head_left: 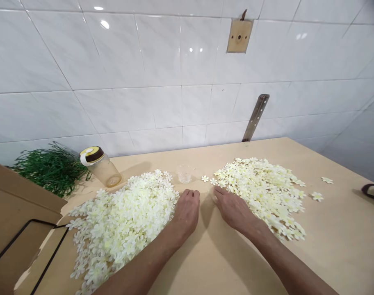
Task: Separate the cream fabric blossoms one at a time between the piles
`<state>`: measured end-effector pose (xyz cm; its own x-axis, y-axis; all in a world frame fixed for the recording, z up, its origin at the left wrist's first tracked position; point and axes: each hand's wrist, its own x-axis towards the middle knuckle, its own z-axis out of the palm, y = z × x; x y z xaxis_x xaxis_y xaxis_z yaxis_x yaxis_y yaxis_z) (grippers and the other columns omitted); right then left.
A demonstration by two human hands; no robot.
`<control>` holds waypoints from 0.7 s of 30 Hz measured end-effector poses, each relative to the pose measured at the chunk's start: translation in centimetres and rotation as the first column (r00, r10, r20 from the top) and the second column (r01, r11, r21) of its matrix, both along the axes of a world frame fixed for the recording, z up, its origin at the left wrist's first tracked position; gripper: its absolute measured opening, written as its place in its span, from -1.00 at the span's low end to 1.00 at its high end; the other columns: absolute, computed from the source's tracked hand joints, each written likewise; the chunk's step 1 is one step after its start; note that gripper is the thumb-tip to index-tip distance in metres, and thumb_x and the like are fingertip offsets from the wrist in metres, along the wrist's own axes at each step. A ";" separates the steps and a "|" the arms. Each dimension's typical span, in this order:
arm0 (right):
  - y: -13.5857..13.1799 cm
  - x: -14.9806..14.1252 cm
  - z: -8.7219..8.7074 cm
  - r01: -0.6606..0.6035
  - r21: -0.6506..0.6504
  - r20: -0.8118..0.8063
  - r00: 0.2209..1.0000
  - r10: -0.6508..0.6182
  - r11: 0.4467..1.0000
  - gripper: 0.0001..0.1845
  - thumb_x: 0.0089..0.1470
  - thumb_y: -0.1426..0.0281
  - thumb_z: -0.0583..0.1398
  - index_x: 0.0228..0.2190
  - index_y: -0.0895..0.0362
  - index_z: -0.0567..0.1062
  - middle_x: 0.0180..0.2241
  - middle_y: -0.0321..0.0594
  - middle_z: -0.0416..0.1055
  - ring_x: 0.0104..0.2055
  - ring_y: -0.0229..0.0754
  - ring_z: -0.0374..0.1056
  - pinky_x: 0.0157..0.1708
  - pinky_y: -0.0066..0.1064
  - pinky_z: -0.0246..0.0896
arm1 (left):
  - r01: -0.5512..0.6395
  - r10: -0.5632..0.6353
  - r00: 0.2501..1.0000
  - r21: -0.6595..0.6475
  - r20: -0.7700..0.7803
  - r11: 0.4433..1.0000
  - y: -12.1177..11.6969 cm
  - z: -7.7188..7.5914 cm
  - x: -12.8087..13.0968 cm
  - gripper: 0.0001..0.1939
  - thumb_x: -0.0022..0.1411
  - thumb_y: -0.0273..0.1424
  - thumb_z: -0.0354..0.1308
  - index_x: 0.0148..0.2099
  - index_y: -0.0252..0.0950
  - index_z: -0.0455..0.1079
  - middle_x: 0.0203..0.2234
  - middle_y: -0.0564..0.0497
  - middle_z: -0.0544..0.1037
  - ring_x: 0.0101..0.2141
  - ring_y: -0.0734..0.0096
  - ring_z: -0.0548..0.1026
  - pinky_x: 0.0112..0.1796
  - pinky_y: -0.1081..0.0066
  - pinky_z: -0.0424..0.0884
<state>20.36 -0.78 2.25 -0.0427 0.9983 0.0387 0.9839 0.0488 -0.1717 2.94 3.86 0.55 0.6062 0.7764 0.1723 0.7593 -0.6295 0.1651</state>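
Note:
My left hand (187, 211) rests at the right edge of a large heap of white artificial flower heads (128, 217). Its fingers are curled closed, and what they hold, if anything, is hidden. Across a short gap, my right hand (234, 208) has its fingertips pinched together at the table, beside a second, yellower heap of flower heads (263, 188). Whatever may be in that pinch is too small to name. Just beyond both hands stands a small clear plastic cup (184, 175). Two single flowers (204, 178) lie between the cup and the right heap.
A clear bottle (102, 168) with a yellow and brown lid stands back left, near green artificial stems (51, 168). A cardboard box (17, 213) is at the left edge. Loose flowers (316, 196) and a dark strap (373, 190) lie right. Behind the wooden table (337, 229) is a tiled wall.

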 end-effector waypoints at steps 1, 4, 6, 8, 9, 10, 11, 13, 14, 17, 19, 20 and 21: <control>0.4 -0.3 0.1 -0.030 0.010 -0.002 1.000 0.030 0.999 -0.77 0.18 0.56 0.01 -0.30 0.13 0.44 -0.18 -0.13 0.43 -0.33 -0.20 0.38 -0.42 -0.45 0.07 | 0.023 -0.023 1.000 -0.002 0.019 1.000 0.0 0.0 0.7 -0.76 0.15 -0.72 -0.08 -0.27 -0.31 0.27 -0.33 -0.13 0.44 -0.25 0.19 0.36 -0.19 0.28 0.27; 1.3 -0.8 0.3 -0.108 0.033 -0.035 0.993 0.109 0.994 -0.74 0.17 0.58 0.01 -0.29 0.12 0.46 -0.15 -0.17 0.45 -0.34 -0.23 0.38 -0.41 -0.46 0.08 | 0.058 -0.050 0.995 -0.081 0.090 0.995 0.2 0.4 2.5 -0.79 0.14 -0.69 -0.03 -0.25 -0.30 0.26 -0.30 -0.11 0.45 -0.23 0.23 0.37 -0.17 0.30 0.27; 1.1 -0.9 0.4 -0.159 0.048 -0.074 0.984 0.162 0.986 -0.70 0.16 0.59 0.00 -0.25 0.11 0.48 -0.10 -0.17 0.45 -0.31 -0.22 0.39 -0.36 -0.46 0.12 | 0.059 -0.045 0.992 -0.120 0.118 0.991 0.0 0.7 2.9 -0.81 0.16 -0.67 -0.04 -0.27 -0.28 0.25 -0.30 -0.09 0.45 -0.24 0.26 0.38 -0.17 0.32 0.28; -0.1 -0.8 0.1 -0.192 0.052 -0.109 0.974 0.197 0.980 -0.66 0.16 0.59 -0.01 -0.20 0.10 0.49 -0.07 -0.18 0.45 -0.29 -0.20 0.40 -0.31 -0.44 0.16 | 0.110 -0.092 0.985 -0.121 0.145 0.987 -0.8 0.8 2.3 -0.83 0.18 -0.64 -0.04 -0.29 -0.26 0.23 -0.31 -0.06 0.44 -0.26 0.28 0.38 -0.18 0.33 0.29; -0.9 -0.6 -0.2 -0.210 0.051 -0.125 0.969 0.215 0.976 -0.64 0.18 0.57 -0.03 -0.17 0.09 0.50 -0.05 -0.18 0.44 -0.27 -0.19 0.40 -0.28 -0.42 0.19 | 0.164 -0.144 0.976 -0.113 0.161 0.980 -1.3 0.8 1.7 -0.84 0.19 -0.63 -0.03 -0.28 -0.25 0.22 -0.30 -0.06 0.44 -0.25 0.27 0.37 -0.19 0.33 0.29; -1.7 -0.3 -0.5 -0.218 0.059 -0.143 0.964 0.225 0.974 -0.64 0.20 0.54 -0.04 -0.14 0.08 0.50 -0.03 -0.17 0.44 -0.25 -0.18 0.40 -0.25 -0.40 0.21 | 0.192 -0.172 0.971 -0.109 0.168 0.975 -1.8 0.6 0.9 -0.84 0.20 -0.63 -0.04 -0.28 -0.25 0.21 -0.30 -0.06 0.43 -0.25 0.27 0.37 -0.19 0.32 0.30; -2.6 0.0 -0.9 -0.217 0.075 -0.157 0.961 0.227 0.973 -0.64 0.21 0.51 -0.02 -0.08 0.06 0.48 0.01 -0.15 0.42 -0.20 -0.15 0.40 -0.19 -0.36 0.23 | 0.205 -0.186 0.968 -0.108 0.167 0.973 -2.3 0.4 0.1 -0.83 0.22 -0.63 -0.05 -0.28 -0.24 0.21 -0.29 -0.06 0.43 -0.23 0.26 0.36 -0.19 0.32 0.30; -3.9 0.7 -1.4 -0.209 0.102 -0.156 0.962 0.223 0.973 -0.63 0.22 0.44 0.01 0.01 0.03 0.43 0.10 -0.14 0.36 -0.11 -0.10 0.39 -0.10 -0.28 0.23 | 0.187 -0.173 0.972 -0.080 0.159 0.979 -2.8 -0.1 -1.3 -0.80 0.24 -0.65 -0.10 -0.27 -0.24 0.20 -0.27 -0.06 0.42 -0.20 0.25 0.35 -0.17 0.30 0.30; -4.2 1.0 -1.6 -0.177 0.104 -0.152 0.970 0.191 0.979 -0.64 0.23 0.41 0.01 0.02 0.01 0.42 0.11 -0.16 0.35 -0.09 -0.10 0.38 -0.10 -0.28 0.24 | 0.140 -0.129 0.980 -0.067 0.150 0.988 -2.8 -0.4 -1.8 -0.80 0.26 -0.64 -0.11 -0.27 -0.24 0.20 -0.28 -0.06 0.41 -0.19 0.25 0.34 -0.17 0.29 0.30; -3.3 1.4 -1.5 -0.025 0.086 -0.118 0.992 0.036 0.996 -0.72 0.23 0.41 0.02 -0.09 0.05 0.45 0.05 -0.15 0.38 -0.15 -0.14 0.40 -0.21 -0.36 0.25 | 0.025 -0.022 0.992 -0.022 0.123 0.999 -1.8 -0.8 -1.7 -0.82 0.28 -0.62 -0.11 -0.27 -0.25 0.20 -0.27 -0.07 0.41 -0.17 0.23 0.33 -0.16 0.27 0.30; -2.0 1.0 -1.0 0.047 0.083 -0.068 0.997 -0.041 0.995 -0.77 0.22 0.44 0.03 -0.20 0.11 0.47 -0.05 -0.12 0.42 -0.22 -0.15 0.41 -0.29 -0.40 0.22 | 0.010 -0.010 0.996 -0.009 0.088 1.000 -0.9 -0.8 -0.5 -0.82 0.27 -0.62 -0.10 -0.27 -0.26 0.21 -0.28 -0.07 0.42 -0.19 0.22 0.33 -0.17 0.27 0.29; -1.3 0.5 -0.7 0.031 0.078 -0.049 0.998 -0.028 0.996 -0.78 0.21 0.46 0.02 -0.25 0.13 0.47 -0.10 -0.11 0.44 -0.24 -0.16 0.40 -0.31 -0.41 0.20 | 0.029 -0.028 0.996 -0.009 0.080 1.000 -0.6 -0.6 0.3 -0.83 0.26 -0.62 -0.09 -0.27 -0.27 0.22 -0.28 -0.08 0.42 -0.20 0.22 0.34 -0.16 0.26 0.29; -0.8 0.0 -0.5 -0.014 0.064 -0.045 0.999 0.016 0.998 -0.77 0.21 0.48 0.02 -0.29 0.13 0.48 -0.14 -0.13 0.45 -0.28 -0.18 0.40 -0.33 -0.42 0.18 | 0.052 -0.050 0.996 -0.017 0.077 0.999 -0.4 -0.4 1.0 -0.84 0.25 -0.62 -0.07 -0.27 -0.27 0.23 -0.29 -0.08 0.43 -0.21 0.22 0.34 -0.17 0.27 0.29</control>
